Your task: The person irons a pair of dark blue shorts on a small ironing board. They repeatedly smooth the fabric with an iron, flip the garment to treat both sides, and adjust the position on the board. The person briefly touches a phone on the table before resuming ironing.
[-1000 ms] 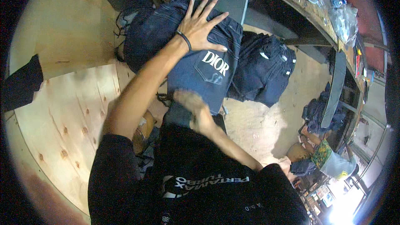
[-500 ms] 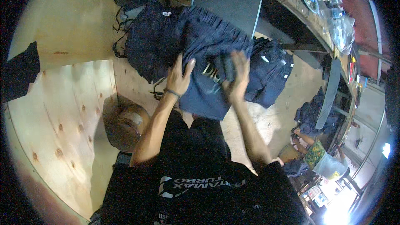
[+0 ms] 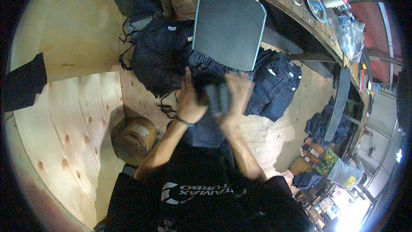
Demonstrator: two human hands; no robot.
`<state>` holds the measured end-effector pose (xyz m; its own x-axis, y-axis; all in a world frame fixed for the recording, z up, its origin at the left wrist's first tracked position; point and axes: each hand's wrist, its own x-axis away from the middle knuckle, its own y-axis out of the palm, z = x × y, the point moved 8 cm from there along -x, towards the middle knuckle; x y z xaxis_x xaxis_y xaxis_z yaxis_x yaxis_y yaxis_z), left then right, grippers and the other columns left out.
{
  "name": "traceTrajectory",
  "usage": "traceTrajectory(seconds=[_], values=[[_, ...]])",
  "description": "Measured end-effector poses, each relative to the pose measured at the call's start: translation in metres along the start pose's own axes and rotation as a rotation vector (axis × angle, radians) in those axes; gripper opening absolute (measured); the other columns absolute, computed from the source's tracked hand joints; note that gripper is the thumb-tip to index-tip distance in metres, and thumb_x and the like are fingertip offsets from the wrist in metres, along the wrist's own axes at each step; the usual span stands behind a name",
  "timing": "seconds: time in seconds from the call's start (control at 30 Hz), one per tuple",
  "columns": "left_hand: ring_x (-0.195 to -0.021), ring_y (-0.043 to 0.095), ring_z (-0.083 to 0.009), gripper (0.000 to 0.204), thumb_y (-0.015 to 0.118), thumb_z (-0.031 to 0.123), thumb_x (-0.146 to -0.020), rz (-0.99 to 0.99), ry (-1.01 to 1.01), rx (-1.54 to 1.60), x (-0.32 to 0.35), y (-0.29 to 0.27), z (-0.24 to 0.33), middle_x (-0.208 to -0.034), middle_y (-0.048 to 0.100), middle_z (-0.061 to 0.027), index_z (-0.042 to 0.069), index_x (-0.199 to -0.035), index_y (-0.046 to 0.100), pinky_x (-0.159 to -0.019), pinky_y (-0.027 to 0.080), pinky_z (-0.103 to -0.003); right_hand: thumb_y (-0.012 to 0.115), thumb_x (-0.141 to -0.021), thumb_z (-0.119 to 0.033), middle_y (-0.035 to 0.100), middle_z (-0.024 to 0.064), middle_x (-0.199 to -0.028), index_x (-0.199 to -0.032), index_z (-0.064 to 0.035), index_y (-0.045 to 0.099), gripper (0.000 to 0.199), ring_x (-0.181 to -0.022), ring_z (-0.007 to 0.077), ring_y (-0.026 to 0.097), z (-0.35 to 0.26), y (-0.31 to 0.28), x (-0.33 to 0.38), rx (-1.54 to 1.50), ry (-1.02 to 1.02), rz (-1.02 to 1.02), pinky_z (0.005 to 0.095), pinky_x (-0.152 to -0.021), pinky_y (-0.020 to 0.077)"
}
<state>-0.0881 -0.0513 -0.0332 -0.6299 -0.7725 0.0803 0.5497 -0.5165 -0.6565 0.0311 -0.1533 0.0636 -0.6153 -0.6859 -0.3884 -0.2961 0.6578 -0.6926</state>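
Dark navy shorts point(image 3: 205, 132) with a gathered elastic waistband point(image 3: 221, 66) lie in front of me, over the lower end of a flat dark-grey board point(image 3: 229, 25). On their left side my left hand point(image 3: 191, 101) rests with fingers stretched toward the waistband. Motion smears my right hand point(image 3: 237, 96), which is over the right side of the shorts. Between the hands is a blurred dark-grey piece point(image 3: 216, 99); whether it is a fold of the shorts or a separate thing is unclear. My hands cover the middle of the shorts.
Dark garments point(image 3: 161, 56) are heaped left of the board, and more shorts point(image 3: 274, 88) lie at its right. A brown round container point(image 3: 135, 139) stands by my left arm. A cluttered workbench point(image 3: 300, 21) runs along the upper right. Another person point(image 3: 341, 169) sits at far right.
The shorts have come down toward me, baring more of the board. Both hands have moved lower and closer together. The light print on the shorts is no longer visible.
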Motion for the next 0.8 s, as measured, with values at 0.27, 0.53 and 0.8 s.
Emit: traceTrajectory(seconds=[0.27,0.53,0.8], values=[[-0.128,0.062,-0.0457,0.085,0.047,0.071,-0.103,-0.137,-0.458,0.111,-0.156,0.008,-0.04,-0.134,0.064,-0.0362,-0.007,-0.13,0.066,-0.109,0.047,-0.047,0.082,-0.07,-0.002,0.045,0.0175,-0.154,-0.159,-0.0232,0.046,0.099,-0.154,0.0482,0.027,0.061,0.064,-0.106,0.315,0.07,-0.092,0.0787,-0.121,0.0129],[-0.136,0.057,-0.0389,0.072,0.067,0.049,-0.099,0.015,0.616,-0.412,-0.11,-0.024,0.101,-0.147,0.057,-0.0263,-0.001,-0.148,0.052,-0.12,0.036,-0.052,0.07,-0.069,0.006,0.053,0.0209,-0.148,-0.153,-0.0092,0.052,0.088,-0.142,0.0449,0.046,0.1,0.013,-0.115,0.128,0.022,0.129,0.0517,-0.123,0.0349],[-0.092,0.076,-0.0342,0.056,0.074,0.055,-0.093,-0.939,0.19,-0.252,-0.165,0.039,0.072,-0.097,0.078,-0.0217,0.0,-0.103,0.078,-0.085,0.058,-0.045,0.074,-0.067,0.004,0.051,0.0215,-0.148,-0.154,-0.0102,0.049,0.091,-0.137,0.0461,0.047,0.127,0.015,-0.094,0.108,0.058,0.076,0.0518,-0.121,0.0368]])
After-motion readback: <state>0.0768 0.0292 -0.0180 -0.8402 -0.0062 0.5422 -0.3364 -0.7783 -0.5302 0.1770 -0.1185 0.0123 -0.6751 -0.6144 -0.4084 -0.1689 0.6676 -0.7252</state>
